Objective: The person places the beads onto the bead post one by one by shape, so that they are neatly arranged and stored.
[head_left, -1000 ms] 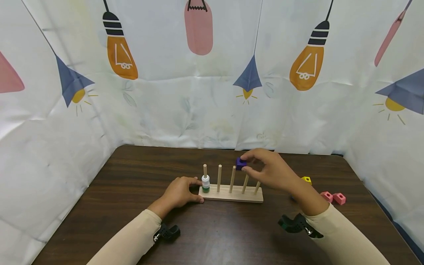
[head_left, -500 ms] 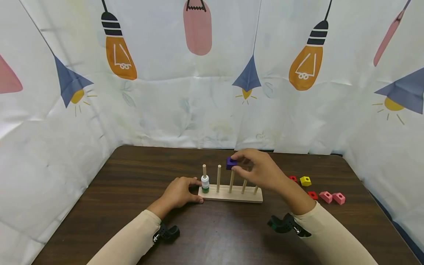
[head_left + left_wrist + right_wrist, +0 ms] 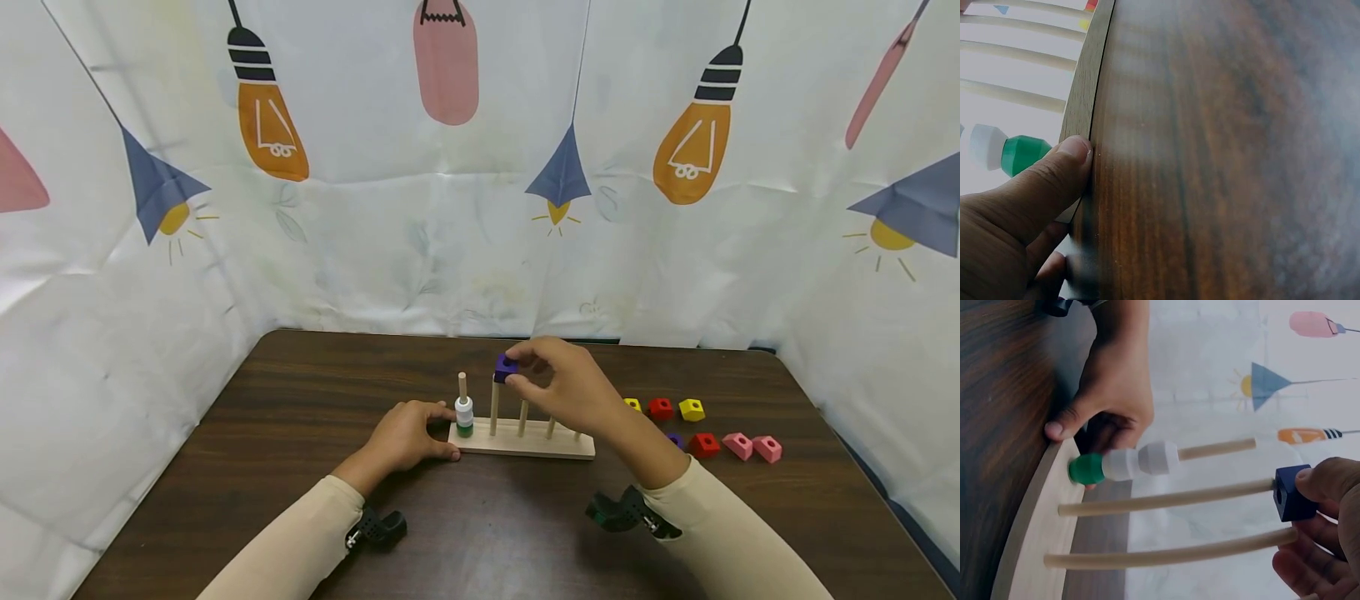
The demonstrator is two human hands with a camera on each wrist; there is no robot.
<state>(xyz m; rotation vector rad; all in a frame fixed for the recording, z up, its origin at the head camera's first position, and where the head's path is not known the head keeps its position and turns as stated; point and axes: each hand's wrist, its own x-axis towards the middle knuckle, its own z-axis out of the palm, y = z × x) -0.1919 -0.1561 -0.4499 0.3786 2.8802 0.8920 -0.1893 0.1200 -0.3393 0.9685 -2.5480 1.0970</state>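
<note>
A wooden peg stand [image 3: 536, 447] with several upright pegs stands on the brown table. My left hand [image 3: 405, 435] grips its left end, thumb on the front edge and fingers behind. Two white beads [image 3: 1138, 460] sit above a green bead [image 3: 1086, 469] on the leftmost peg. My right hand [image 3: 561, 382] pinches a purple block [image 3: 506, 368] with a hole through it. In the right wrist view the block [image 3: 1294, 492] is right at the tip of the second peg [image 3: 1166, 497], whose end meets its hole side. The third peg [image 3: 1172, 550] is bare, its tip beside my right fingers.
To the right on the table lie red blocks [image 3: 705, 445], yellow blocks [image 3: 692, 409], pink blocks [image 3: 767, 448] and a purple block [image 3: 676, 440] partly behind my right forearm. A printed white cloth [image 3: 360, 250] hangs behind the table's back edge.
My right hand has moved left with the purple block, from near the fourth peg past the third to the second peg's tip. More loose blocks show on the right. My left hand stays put.
</note>
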